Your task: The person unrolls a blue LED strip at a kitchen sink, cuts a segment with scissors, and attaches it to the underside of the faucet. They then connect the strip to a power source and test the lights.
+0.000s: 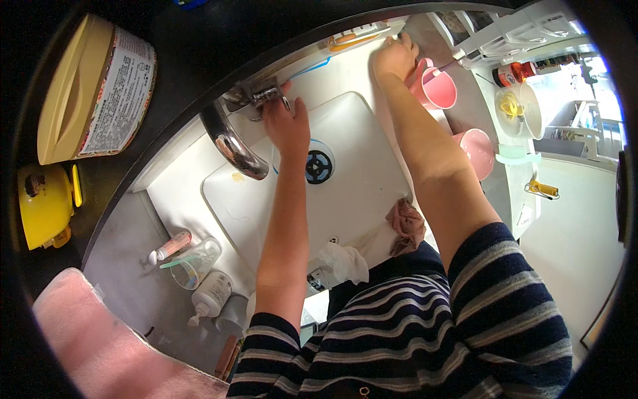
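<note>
At the back of the sink (362,153), the left hand (287,126) is touching the tap handle (267,92), seemingly working it.
Right hand (397,58) is reaching beside the pink cup (440,93); whether fingers are gripping, I cannot tell. Turning would be needing a firm hold.

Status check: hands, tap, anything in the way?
Left hand at the tap. Right hand beside a pink cup. Crumpled cloth at the sink's near edge, clear of both hands.
</note>
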The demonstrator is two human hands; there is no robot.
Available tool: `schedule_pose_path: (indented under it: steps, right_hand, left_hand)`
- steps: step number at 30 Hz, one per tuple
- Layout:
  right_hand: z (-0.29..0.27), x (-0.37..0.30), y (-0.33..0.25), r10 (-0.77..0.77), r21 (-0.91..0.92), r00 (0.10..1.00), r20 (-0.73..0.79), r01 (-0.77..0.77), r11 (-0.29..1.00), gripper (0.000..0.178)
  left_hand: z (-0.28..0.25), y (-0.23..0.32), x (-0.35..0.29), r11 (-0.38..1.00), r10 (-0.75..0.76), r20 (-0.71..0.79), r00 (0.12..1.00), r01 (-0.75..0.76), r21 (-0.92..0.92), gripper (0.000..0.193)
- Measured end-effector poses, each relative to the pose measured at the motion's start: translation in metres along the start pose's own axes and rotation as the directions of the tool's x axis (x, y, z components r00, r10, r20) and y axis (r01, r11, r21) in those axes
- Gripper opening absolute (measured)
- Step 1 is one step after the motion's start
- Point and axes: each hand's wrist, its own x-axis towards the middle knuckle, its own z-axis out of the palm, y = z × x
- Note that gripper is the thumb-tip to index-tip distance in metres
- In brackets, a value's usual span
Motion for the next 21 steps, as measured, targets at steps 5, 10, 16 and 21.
schedule_pose_path:
  steps: [5, 10, 16, 21]
  right_hand:
    - [-0.002, -0.01, 0.001, -0.006, -0.001, 0.999, -0.034, 0.006, 1.0, 0.026]
    - [-0.005, -0.005, 0.003, -0.005, -0.027, 1.0, -0.028, 0.004, 1.0, 0.028]
    - [-0.013, 0.005, -0.005, 0.032, -0.013, 0.999, 0.042, -0.032, 0.999, 0.028]
    - [-0.011, -0.004, -0.014, 0.077, 0.009, 0.993, 0.088, -0.078, 0.997, 0.037]
  left_hand:
    - [0.0, -0.003, -0.008, 0.998, -0.009, -0.01, 1.0, 0.01, 0.056, 0.04]
    - [0.001, -0.002, -0.004, 0.999, -0.032, 0.0, 0.999, 0.032, 0.043, 0.038]
    - [0.005, -0.007, 0.0, 0.991, 0.022, -0.021, 1.0, -0.019, 0.132, 0.039]
    - [0.007, -0.01, -0.002, 0.992, 0.017, -0.016, 1.0, -0.015, 0.126, 0.04]
